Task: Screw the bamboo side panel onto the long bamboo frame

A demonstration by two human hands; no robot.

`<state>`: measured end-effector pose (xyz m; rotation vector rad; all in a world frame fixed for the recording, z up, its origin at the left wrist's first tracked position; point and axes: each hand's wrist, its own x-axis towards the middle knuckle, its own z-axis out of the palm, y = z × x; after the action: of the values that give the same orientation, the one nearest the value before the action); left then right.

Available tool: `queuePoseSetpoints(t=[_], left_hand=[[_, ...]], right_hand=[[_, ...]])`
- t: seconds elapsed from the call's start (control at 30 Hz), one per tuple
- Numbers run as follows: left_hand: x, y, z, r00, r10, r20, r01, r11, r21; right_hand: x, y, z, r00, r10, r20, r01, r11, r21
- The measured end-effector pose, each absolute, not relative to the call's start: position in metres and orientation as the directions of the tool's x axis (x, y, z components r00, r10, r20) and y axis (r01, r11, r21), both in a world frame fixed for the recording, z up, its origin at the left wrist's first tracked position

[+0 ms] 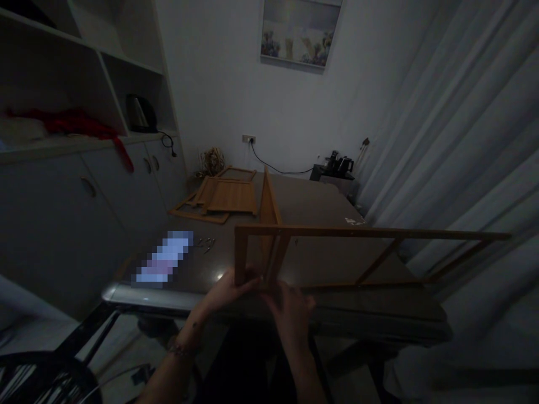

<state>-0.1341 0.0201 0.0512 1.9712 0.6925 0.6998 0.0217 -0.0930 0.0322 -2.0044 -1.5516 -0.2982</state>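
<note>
Fingers half lost in the gloom at the wooden frame (370, 232).
From here, the frame's end post (241, 255) hides some fingertips of the left hand (231, 289); those of the right hand (291, 311) are too dim to make out. A bright patch (164, 261) is blurred into blocks, the metal bits (206, 244) beside it are too small to identify, and the wall picture's (300, 33) top and spoked wheel's (40, 381) lower part fall outside view.

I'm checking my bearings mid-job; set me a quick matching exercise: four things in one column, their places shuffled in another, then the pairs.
1. long frame
2. red cloth
3. picture
4. left hand

A. on the wall
B. at the long frame's left end
C. along the table's near side
D. partly over the shelf's edge

Pairs: 1-C, 2-D, 3-A, 4-B
</note>
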Motion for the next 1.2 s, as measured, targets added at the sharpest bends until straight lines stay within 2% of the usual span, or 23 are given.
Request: queuePoseSetpoints(t=[0.47,0.8,0.97,1.2], left_hand=[[-0.134,0.022,0.045,0.707,0.685,0.177,0.234,-0.463,0.855],[-0.137,0.021,0.042,0.698,0.686,0.204,0.22,-0.477,0.851],[-0.135,0.02,0.04,0.681,0.696,0.225,0.22,-0.488,0.845],[-0.135,0.02,0.037,0.616,0.733,0.288,0.237,-0.522,0.82]], right_hand=[[0.022,-0.092,0.029,0.315,0.809,0.496,0.934,-0.173,-0.311],[0.02,-0.091,0.015,0.353,0.707,0.613,0.921,-0.145,-0.363],[0.015,-0.093,0.022,0.288,0.75,0.595,0.933,-0.079,-0.352],[0.013,-0.094,0.022,0.285,0.765,0.577,0.922,-0.055,-0.383]])
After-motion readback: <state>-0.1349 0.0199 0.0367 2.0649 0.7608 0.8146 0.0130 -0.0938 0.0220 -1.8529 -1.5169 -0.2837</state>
